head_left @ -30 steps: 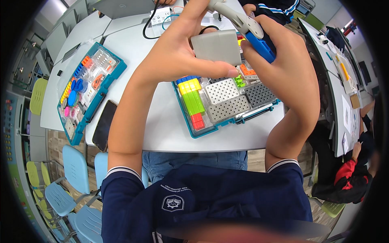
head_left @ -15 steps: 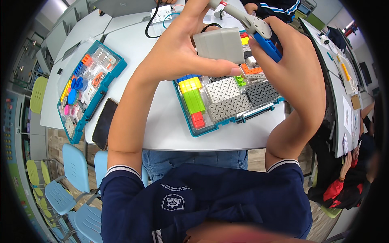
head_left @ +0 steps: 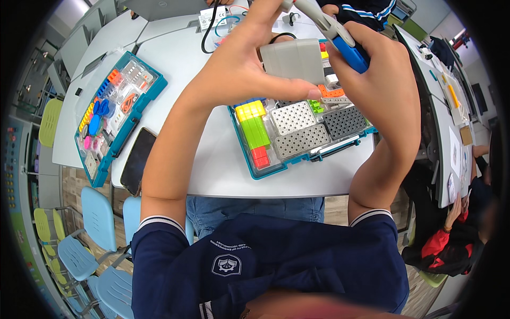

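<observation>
High over the table, my left hand grips a light grey boxy block, its thumb stretched along the lower edge and its other fingers partly hidden behind. My right hand is closed round a piece with a long grey arm and a blue part; its exact kind does not show. The arm's far end runs up to the top of the view, near my left fingers. Whether the block and this piece are joined, I cannot tell. Below both hands lies an open teal-edged case of building parts, partly covered by them.
A second teal case with coloured small parts sits at the left, with a dark phone beside it. Cables and a laptop are at the back. Blue chairs stand lower left; other people sit at the right.
The grey block has shifted slightly right and down with my left hand. My right hand has moved a little left, turning the grey-and-blue piece so its round joint shows less.
</observation>
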The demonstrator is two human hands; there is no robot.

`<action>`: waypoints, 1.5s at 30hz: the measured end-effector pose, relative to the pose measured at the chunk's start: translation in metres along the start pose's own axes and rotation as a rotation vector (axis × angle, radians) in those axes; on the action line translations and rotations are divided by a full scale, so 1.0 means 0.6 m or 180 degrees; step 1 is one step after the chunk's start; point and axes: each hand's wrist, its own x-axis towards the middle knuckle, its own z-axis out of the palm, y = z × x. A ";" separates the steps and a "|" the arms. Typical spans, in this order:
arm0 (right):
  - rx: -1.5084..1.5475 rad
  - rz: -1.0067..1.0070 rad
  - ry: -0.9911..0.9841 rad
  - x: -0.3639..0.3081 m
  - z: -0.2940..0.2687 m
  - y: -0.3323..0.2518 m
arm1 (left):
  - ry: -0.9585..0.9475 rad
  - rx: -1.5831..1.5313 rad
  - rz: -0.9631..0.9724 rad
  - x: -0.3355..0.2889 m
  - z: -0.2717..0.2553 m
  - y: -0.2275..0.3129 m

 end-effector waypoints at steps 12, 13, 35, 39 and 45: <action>0.0326 0.0239 -0.0438 0.000 0.009 -0.006 | 0.0442 -0.0184 -0.0006 0.001 -0.015 0.013; 0.0379 0.0305 -0.0494 0.000 0.008 -0.006 | 0.0419 -0.0265 0.0010 0.000 -0.016 0.013; 0.1303 0.0935 -0.1340 0.000 -0.024 0.009 | 0.1073 -0.1808 -0.0542 -0.005 0.013 0.026; 0.1503 0.1020 -0.1609 0.010 -0.027 0.017 | 0.1007 -0.1885 -0.0581 -0.005 0.012 0.025; 0.1269 0.0974 -0.1724 0.006 -0.044 0.027 | 0.0936 -0.2164 -0.0518 -0.008 0.016 0.025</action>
